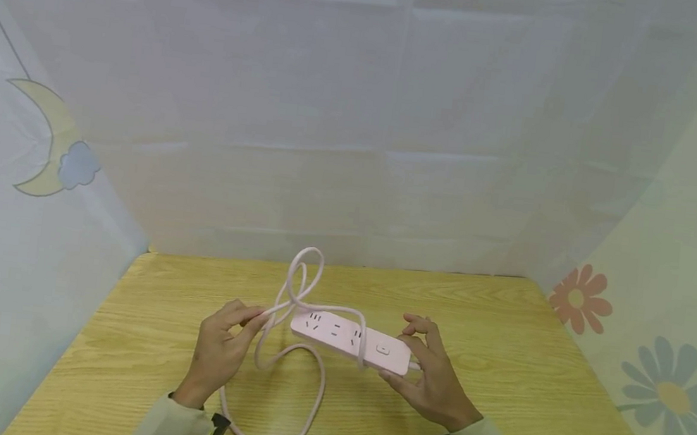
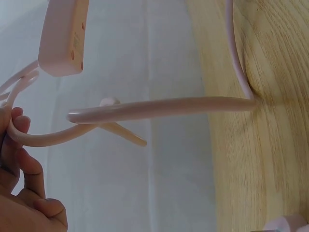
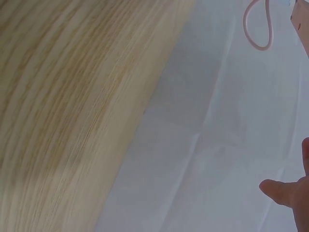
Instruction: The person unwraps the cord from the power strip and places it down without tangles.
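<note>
A pale pink power strip [image 1: 342,337] is held tilted above the table, its sockets and a switch facing up. My right hand [image 1: 430,378] grips its right end between thumb and fingers. My left hand [image 1: 221,349] pinches the strip's pink cord [image 1: 322,385] near the strip's left end. Loops of cord rise above that pinch, and one length drapes over the strip's face. A lower loop hangs down to the wood. In the left wrist view, the strip's end [image 2: 60,38] shows above the fingers [image 2: 34,174]. Only a corner of the strip [image 3: 301,21] appears in the right wrist view.
A wood-grain table [image 1: 503,326] lies beneath both hands. Pale cloth walls [image 1: 359,119] enclose its back and sides, printed with a moon [image 1: 51,129] on the left and flowers [image 1: 674,398] on the right. A pale pink rounded piece [image 2: 285,223] shows low in the left wrist view.
</note>
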